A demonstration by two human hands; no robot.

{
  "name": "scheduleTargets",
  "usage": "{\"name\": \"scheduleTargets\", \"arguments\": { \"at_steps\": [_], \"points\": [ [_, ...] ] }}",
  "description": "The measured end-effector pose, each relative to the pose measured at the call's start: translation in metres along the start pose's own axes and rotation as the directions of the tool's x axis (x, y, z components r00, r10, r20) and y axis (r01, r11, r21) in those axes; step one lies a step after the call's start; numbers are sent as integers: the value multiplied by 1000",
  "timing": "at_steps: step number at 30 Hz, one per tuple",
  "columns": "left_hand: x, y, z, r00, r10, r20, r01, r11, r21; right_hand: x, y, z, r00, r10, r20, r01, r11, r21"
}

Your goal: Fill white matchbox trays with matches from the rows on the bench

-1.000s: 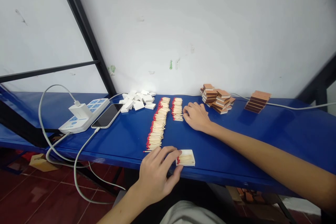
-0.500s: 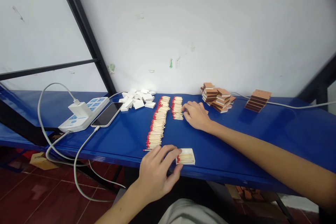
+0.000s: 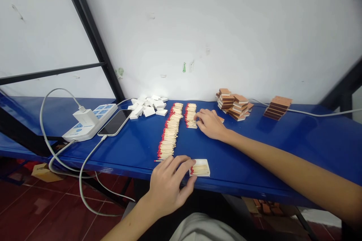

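Note:
At the shelf's front edge lies a white matchbox tray (image 3: 204, 163), with several red-headed matches (image 3: 200, 170) inside. My left hand (image 3: 171, 182) holds it by the left end, forefinger and thumb at its corners. My right hand (image 3: 210, 123) reaches to the short row of matches (image 3: 190, 115), its bent fingertips pinching at the plain ends on the near right side. A long row of matches (image 3: 169, 131) runs beside it on the left, heads facing left. Just behind my right hand peeks a brown, flat piece (image 3: 221, 119), mostly hidden.
White trays (image 3: 148, 106) lie heaped at the back. Brown matchboxes (image 3: 234, 103) are piled at the back right, with a neat stack (image 3: 278, 107) farther right. On the left are a phone (image 3: 115, 122), a power strip (image 3: 85, 130) and looping white cables (image 3: 82, 180).
My right hand's fingers have shifted slightly left onto the ends of the short match row. My left hand and the tray stay in place.

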State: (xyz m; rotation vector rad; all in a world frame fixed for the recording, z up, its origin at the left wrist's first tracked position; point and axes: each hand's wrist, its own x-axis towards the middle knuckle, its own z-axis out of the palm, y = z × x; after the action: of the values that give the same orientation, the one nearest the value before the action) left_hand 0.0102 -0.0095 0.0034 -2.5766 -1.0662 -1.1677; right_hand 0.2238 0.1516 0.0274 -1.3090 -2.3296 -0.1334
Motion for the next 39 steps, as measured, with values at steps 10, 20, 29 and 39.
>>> {"name": "scheduleTargets", "arguments": {
  "at_steps": [10, 20, 29, 39],
  "points": [
    [-2, 0, 1, 1000, -11, 12, 11, 1000, -9, 1, 0, 1, 1000, -29, 4, 29, 998, 63],
    [-1, 0, 0, 1000, -14, 14, 14, 1000, -9, 1, 2, 2, 999, -52, 4, 52, 994, 96],
    [-1, 1, -1, 1000, -10, 4, 10, 1000, 1, 3, 4, 5, 1000, -20, 23, 17, 992, 123],
    [0, 1, 0, 1000, -4, -4, 4, 1000, 6, 2, 1, 0, 998, -61, 25, 57, 986, 157]
  ]
}}
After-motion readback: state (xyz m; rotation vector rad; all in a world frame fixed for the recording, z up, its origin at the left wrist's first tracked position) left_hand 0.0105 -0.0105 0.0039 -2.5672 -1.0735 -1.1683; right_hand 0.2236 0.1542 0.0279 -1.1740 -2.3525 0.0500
